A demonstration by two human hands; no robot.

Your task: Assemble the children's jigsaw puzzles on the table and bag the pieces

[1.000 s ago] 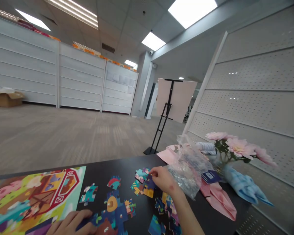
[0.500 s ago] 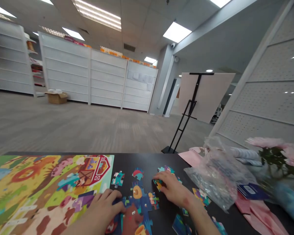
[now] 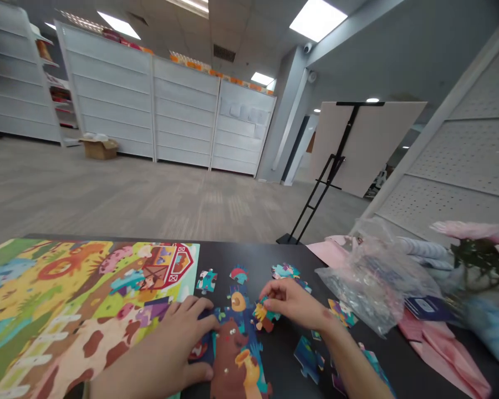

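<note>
My left hand lies flat with fingers spread, its fingertips and thumb against the left side of a partly joined jigsaw puzzle that shows a brown bear on dark blue. Between thumb and fingers of my right hand is a puzzle piece with yellow, teal and brown on it. That piece is at the right edge of the joined part; whether it lies over another piece I cannot tell. Loose puzzle pieces lie beyond the joined part, among them a red and teal one.
A colourful farm picture sheet covers the table's left side. More loose pieces are scattered at right. Farther right are a clear plastic bag, pink cloth and pink flowers. Beyond the black table stands an easel.
My right hand has lifted slightly and now pinches a piece at the joined puzzle's right edge. My left hand has stayed beside the puzzle, its thumb lower. The camera view has tilted down.
</note>
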